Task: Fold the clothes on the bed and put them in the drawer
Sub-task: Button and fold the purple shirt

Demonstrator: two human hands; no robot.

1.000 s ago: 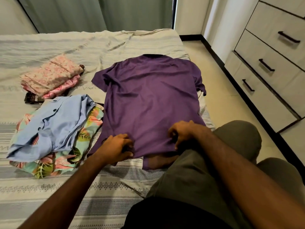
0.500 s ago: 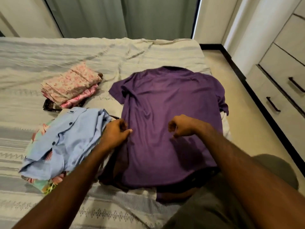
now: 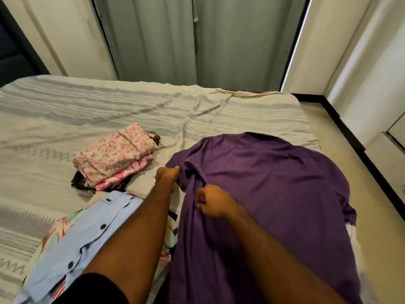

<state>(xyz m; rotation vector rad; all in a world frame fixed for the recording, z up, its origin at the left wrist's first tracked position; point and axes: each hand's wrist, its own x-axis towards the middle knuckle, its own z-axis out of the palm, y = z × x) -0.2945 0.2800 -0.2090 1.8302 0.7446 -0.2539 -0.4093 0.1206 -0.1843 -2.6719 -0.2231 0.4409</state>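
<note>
Grey-green curtains (image 3: 197, 38) hang behind a bed (image 3: 109, 110) covered with a pale striped sheet, and I look down on it from the head camera. Spread flat across the right side of the bed lies a purple shirt (image 3: 274, 194), its far edge reaching toward the bed's right border. My left hand (image 3: 167, 175) pinches the shirt's left sleeve, its grip narrow on the fabric at the sleeve's end. My right hand (image 3: 213, 202) rests on the shirt just right of that sleeve, fingers curled and bunching a fold of purple cloth. Left of my arms a light blue button shirt (image 3: 85, 238) lies crumpled on a floral garment (image 3: 52, 235). Further back, near the left hand but apart from it, sits a folded stack of pink patterned clothes (image 3: 114, 159).
</note>
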